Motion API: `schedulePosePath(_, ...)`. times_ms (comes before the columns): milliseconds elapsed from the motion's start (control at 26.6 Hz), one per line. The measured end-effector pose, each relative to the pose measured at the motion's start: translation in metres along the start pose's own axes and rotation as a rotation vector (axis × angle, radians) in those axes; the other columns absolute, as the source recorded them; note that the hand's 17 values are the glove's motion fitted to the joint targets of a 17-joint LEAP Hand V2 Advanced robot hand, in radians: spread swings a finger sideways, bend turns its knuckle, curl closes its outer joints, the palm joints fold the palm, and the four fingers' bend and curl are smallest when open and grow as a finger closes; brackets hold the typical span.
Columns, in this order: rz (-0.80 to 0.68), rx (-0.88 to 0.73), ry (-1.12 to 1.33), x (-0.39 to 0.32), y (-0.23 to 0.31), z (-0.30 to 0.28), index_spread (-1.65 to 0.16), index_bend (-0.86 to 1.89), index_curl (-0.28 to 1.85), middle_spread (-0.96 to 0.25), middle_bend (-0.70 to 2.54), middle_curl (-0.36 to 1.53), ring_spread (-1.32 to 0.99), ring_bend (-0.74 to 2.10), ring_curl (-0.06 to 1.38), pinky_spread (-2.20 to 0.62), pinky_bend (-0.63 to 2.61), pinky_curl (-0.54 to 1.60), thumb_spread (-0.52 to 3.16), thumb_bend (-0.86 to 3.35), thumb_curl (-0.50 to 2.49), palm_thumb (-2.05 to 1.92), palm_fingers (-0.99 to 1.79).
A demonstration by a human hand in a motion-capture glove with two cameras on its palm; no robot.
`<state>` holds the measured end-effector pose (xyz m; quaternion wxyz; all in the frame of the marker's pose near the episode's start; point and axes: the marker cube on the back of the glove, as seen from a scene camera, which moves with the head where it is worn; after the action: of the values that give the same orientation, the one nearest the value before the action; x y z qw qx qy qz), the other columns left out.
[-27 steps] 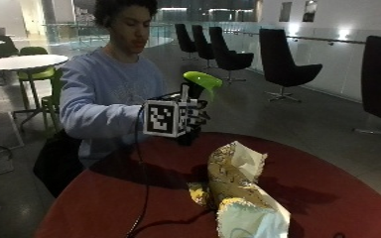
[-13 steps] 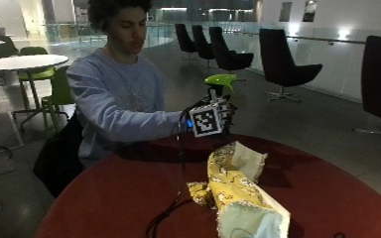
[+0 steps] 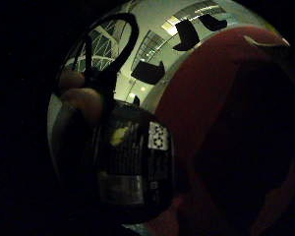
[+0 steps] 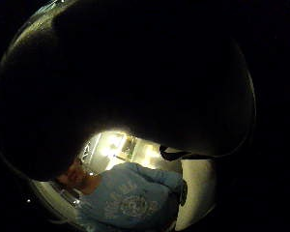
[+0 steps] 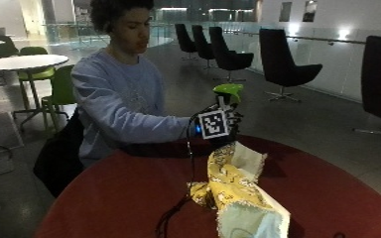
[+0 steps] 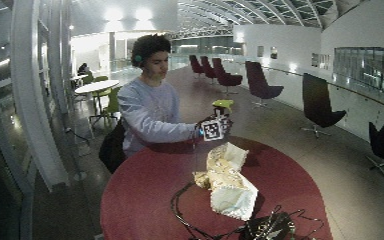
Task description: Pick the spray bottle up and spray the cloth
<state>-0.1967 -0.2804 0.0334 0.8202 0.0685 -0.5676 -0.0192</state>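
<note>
1. Spray bottle [image 5: 227, 96] – centre of outside view, held up off the table; green trigger head shows above the gloved right hand [image 5: 216, 126]. Dark body w/ a label fills the little-finger palm view [image 3: 132, 164], so it sits close against the palm.
2. Fingers: wrapped round the bottle's body/neck, as far as the outside view shows; bottle upright. Can't tell if a finger is on the trigger – the hand's back faces the camera.
3. Handling (judgement): rigid plastic, prob. light to moderate depending on fill, which can't be seen. Smooth body, could slip; best hold is high at the neck under the head, index finger free for the trigger. Not fragile.
4. Cloth [image 5: 236, 191] – yellow patterned w/ pale underside, crumpled in a standing heap, lower centre-right of outside view, just below & in front of the hand. Soft, limp; will prob. shift little under a spray. Wide view shows it mid-table [image 6: 226, 180].
5. Stage (judgement): pick-up done, spraying not yet evident – no mist visible. Next: aim nozzle down at the cloth, squeeze. Risk: nozzle direction unclear from here, could miss.
6. Table [image 5: 111, 198] – round, red, carries the cloth; its red surface also shows in the little-finger palm view [image 3: 206, 98].
7. Person seated behind the table, upper left of centre, grey-blue sweatshirt [image 5: 114, 106]; same sweatshirt shows in thumb-side palm view [image 4: 130, 198], rest of that view dark. Other hand not seen.
8. Background: dark chairs [image 5: 283, 64] upper right, green chair [image 5: 62, 89] & white table [image 5: 19, 62] at left.
</note>
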Motion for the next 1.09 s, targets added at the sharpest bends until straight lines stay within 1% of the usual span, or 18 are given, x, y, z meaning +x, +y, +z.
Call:
schedulePosePath(150,-0.009,0.045,0.047,0.007,-0.005,0.001,-0.23,0.16,0.45,-0.08,0.30,0.47,-0.07,0.39,0.38,0.10,0.18,0.34,0.92,-0.02,0.58,0.89,1.11)
schedulePosePath(301,-0.019,0.000,0.055,0.002,0.000,-0.006,-0.23,0.17,0.45,-0.08,0.30,0.47,-0.07,0.39,0.38,0.10,0.17,0.33,0.94,-0.03,0.57,0.88,1.11)
schedulePosePath(413,-0.024,-0.079,0.078,-0.011,0.021,-0.025,-0.25,0.12,0.43,-0.09,0.27,0.46,-0.07,0.40,0.39,0.11,0.17,0.33,0.99,-0.04,0.53,0.83,1.01)
schedulePosePath(451,-0.028,-0.087,0.096,-0.015,0.029,-0.034,-0.27,-0.03,0.38,-0.08,0.26,0.46,-0.07,0.43,0.40,0.12,0.22,0.34,0.99,-0.04,0.52,0.82,0.89)
schedulePosePath(526,-0.040,-0.070,0.173,-0.020,0.045,-0.056,-0.28,-0.01,0.37,-0.08,0.27,0.46,-0.07,0.45,0.42,0.12,0.24,0.36,1.01,-0.04,0.51,0.80,0.85)
schedulePosePath(639,-0.050,-0.049,0.381,-0.013,0.080,-0.102,-0.29,0.02,0.33,-0.08,0.27,0.46,-0.07,0.46,0.41,0.13,0.25,0.35,1.03,-0.03,0.49,0.79,0.85)
schedulePosePath(752,-0.026,-0.022,0.540,-0.007,0.127,-0.147,-0.30,0.05,0.30,-0.08,0.27,0.45,-0.08,0.47,0.40,0.13,0.25,0.35,1.06,-0.02,0.48,0.79,0.86)
schedulePosePath(939,0.023,0.056,0.768,-0.004,0.214,-0.192,-0.31,0.09,0.28,-0.08,0.27,0.45,-0.08,0.48,0.40,0.13,0.25,0.35,1.09,-0.02,0.46,0.78,0.86)
schedulePosePath(1090,0.056,0.042,0.983,0.010,0.264,-0.243,-0.31,0.11,0.28,-0.08,0.26,0.45,-0.08,0.47,0.40,0.13,0.24,0.35,1.11,-0.02,0.45,0.79,0.87)
